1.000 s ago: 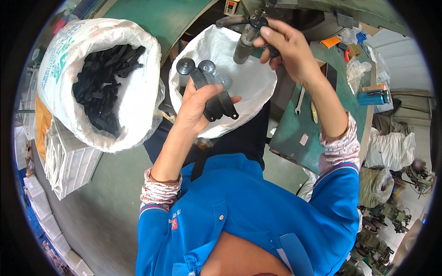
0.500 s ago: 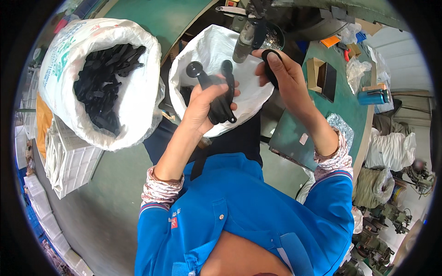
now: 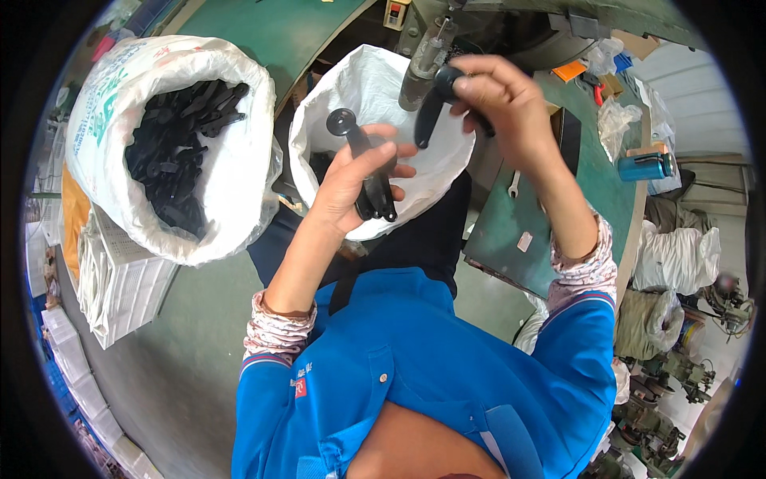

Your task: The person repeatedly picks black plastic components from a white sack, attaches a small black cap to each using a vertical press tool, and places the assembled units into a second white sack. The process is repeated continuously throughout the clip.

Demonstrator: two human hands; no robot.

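Observation:
My left hand (image 3: pixel 355 180) is closed round a small bunch of black lever-shaped parts (image 3: pixel 365 148) over an open white bag (image 3: pixel 319 116). One of these has a round, cup-like head above my thumb, and their narrow ends stick out below my fingers. Higher and to the right, my right hand (image 3: pixel 507 100) pinches a black lever-shaped part (image 3: pixel 431 116) by its round head. Its narrow end points down over the bag. Another dark piece (image 3: pixel 483 124) shows under my right fingers, mostly hidden. Beside that hand stands a grey metal post (image 3: pixel 416 84) of a machine.
At left, a big white sack (image 3: pixel 96 120) holds many black parts (image 3: pixel 179 152). A white crate (image 3: pixel 140 291) stands below it. The green bench (image 3: pixel 590 191) at right carries a wrench (image 3: pixel 515 185), a blue bottle (image 3: pixel 645 167) and clear plastic bags (image 3: pixel 621 128).
My right hand has moved up and slightly right, and a lever-shaped part now hangs from it. The second round-headed part beside my left fingers no longer shows there. A wrench has come into view.

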